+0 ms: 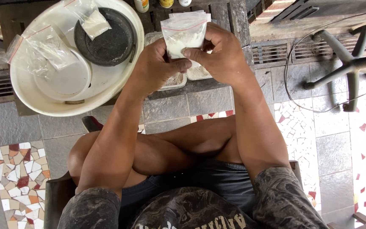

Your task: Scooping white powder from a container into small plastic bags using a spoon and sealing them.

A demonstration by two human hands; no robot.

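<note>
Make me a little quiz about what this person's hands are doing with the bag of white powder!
1. True or false: both hands hold the small clear bag.
2. What lies in the dark round dish inside the big white basin? A) a spoon B) a small bag of white powder C) an egg
3. Fill in: the left hand and right hand hold the bag above a clear ____ with two pockets of powder.

Key:
1. True
2. B, the little bag
3. tray
</note>
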